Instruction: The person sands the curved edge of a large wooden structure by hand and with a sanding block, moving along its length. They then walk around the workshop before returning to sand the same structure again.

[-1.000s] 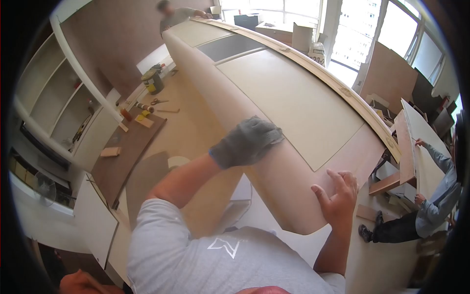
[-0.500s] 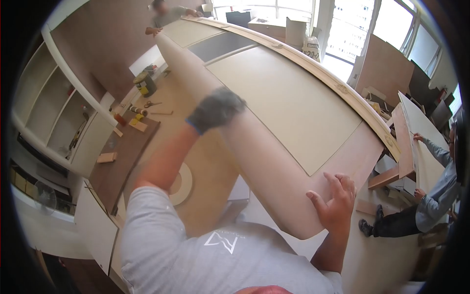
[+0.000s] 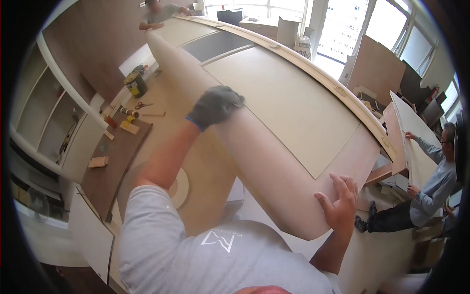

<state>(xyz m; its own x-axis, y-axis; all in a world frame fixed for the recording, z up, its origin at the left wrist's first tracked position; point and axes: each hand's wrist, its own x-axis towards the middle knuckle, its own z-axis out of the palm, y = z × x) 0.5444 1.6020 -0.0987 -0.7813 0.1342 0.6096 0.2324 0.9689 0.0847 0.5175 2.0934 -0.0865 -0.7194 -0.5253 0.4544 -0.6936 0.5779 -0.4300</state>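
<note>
The long pale panel [image 3: 279, 108] runs eleven to five o'clock. My left hand [image 3: 215, 107] bunches gloved fingers at its edge (pinching or pressing, I can't tell); my right hand [image 3: 341, 203] spreads bare fingers at four. Uneven pressure could skew it.

Pale panel [image 3: 286, 108]: matt, smooth | brown plank [image 3: 115, 164]: wood | glove [image 3: 214, 107]: matt cloth

Scissors [image 3: 143, 105] near a can [image 3: 135, 84] on the surface [image 3: 169, 130]; shelves [image 3: 55, 117] to the left; at right, a person [image 3: 435, 183] touching a panel [image 3: 416, 139].
</note>
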